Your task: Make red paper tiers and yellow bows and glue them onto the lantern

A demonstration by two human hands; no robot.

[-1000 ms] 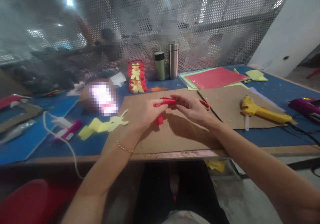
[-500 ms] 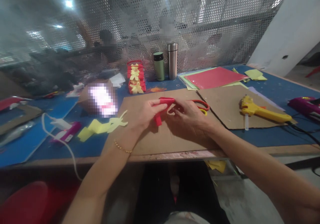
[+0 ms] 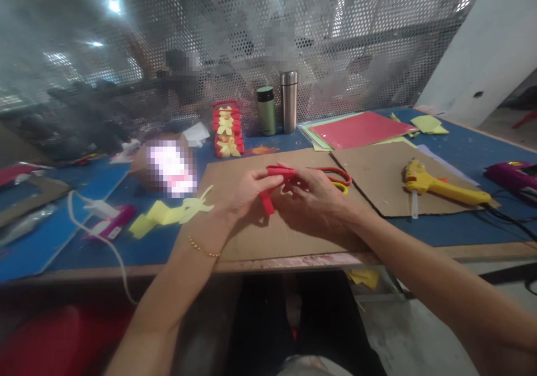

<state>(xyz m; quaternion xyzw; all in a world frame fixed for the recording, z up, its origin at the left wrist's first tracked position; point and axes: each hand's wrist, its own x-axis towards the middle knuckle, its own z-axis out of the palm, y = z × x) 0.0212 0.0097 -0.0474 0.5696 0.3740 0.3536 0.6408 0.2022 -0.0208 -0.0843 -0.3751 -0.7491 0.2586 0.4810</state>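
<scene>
A folded strip of red paper [image 3: 267, 201] is held between both hands, just above a brown cardboard sheet [image 3: 235, 241]. My left hand [image 3: 248, 192] pinches it from the left, thumb on top, and a tail of the strip hangs below. My right hand [image 3: 314, 191] grips its right end, with the fingertips curled and partly hidden. Scissors with red and yellow handles [image 3: 344, 177] lie behind my right hand, their blades out of sight. To the left of my left hand are pale yellow paper pieces [image 3: 161, 215], some cut into bow-like shapes.
Red paper pieces with yellow bows [image 3: 227, 130] stand at the back, near a green tumbler [image 3: 267, 112] and a steel flask [image 3: 289, 104]. A yellow glue gun [image 3: 444, 188] rests on cardboard at right. Red sheets [image 3: 364, 132] lie behind; a purple power strip [image 3: 115, 224] sits left.
The red paper has turned slightly between my fingers, its hanging tail now shifted a little right and down. Both hands stay in nearly the same place.
</scene>
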